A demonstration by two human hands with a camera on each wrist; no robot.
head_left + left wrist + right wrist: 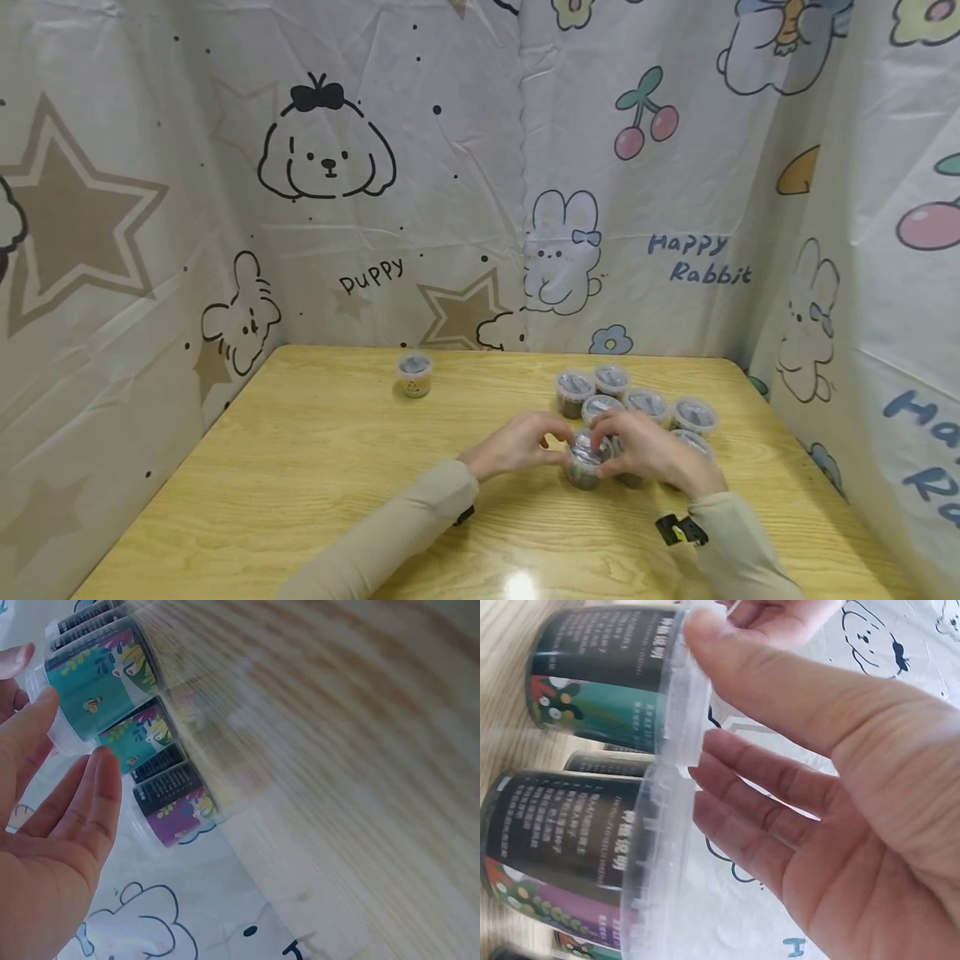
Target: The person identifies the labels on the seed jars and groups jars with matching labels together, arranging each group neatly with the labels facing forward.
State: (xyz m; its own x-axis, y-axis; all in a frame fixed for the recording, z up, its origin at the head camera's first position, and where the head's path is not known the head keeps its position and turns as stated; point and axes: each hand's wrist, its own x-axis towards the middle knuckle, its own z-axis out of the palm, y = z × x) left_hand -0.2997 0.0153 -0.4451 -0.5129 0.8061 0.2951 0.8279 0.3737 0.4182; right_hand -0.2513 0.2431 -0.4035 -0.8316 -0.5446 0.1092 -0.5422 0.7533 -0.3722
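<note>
A small clear-lidded plastic tub [583, 475] with a teal and black label stands at the front left of a cluster of similar tubs. My left hand [521, 443] holds it from the left, thumb and fingers about the lid rim [66, 724]. From the other side my right hand [651, 446] grips the same rim, its thumb on the lid [694, 682] in the right wrist view. Close beside it stands a purple-and-black tub [555, 847], which the right fingers nearly touch. The head view partly hides the held tub behind the fingers.
Several more lidded tubs [575, 392] stand close behind and to the right. A lone tub with a pale orange-patterned side [415, 383] is at the back left of the wooden table [322, 450]. Printed cloth [465, 167] hangs around the table's back and sides.
</note>
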